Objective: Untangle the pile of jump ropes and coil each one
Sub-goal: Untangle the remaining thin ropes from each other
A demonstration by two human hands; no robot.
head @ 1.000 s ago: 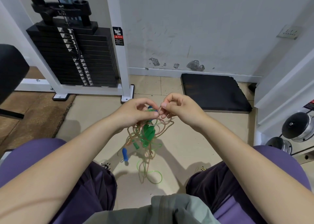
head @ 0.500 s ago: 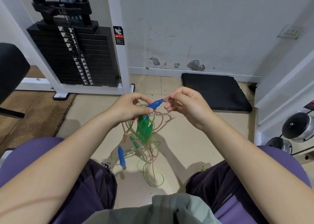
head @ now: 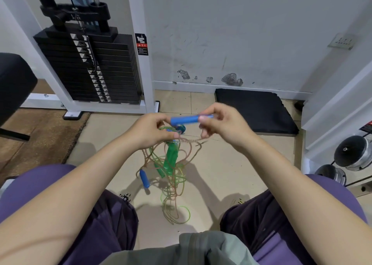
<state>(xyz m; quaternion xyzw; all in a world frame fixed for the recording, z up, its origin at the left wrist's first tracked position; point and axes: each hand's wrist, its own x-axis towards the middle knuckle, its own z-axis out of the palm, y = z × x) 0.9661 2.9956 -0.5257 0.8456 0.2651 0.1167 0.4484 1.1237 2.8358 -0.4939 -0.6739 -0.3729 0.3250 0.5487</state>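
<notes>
Pinching one end of a smooth blue plastic jump-rope handle [head: 184, 119] between thumb and fingertips of the right hand [head: 221, 124], just above mid-frame. Lying almost level across the picture, long axis left to right, free end pointing at the left hand [head: 150, 132]. Sitting closer to the knot there, left fingers curled into the top of the tangled pile of thin translucent orange and green cords [head: 171, 168], gripping a bunch of strands. Lifting the handle further right and away from the left hand looks like the way to draw its cord out, judging by the short taut orange strand running between the two hands just below it.

Hanging from the left grip down to the pale floor at lower centre: a loose snarl of glossy loops, two green plastic handles [head: 170, 158] caught upright in the middle, a second blue handle [head: 144, 178] dangling at its left edge. Nothing coiled yet; cords thin, springy, likely to snag.
</notes>
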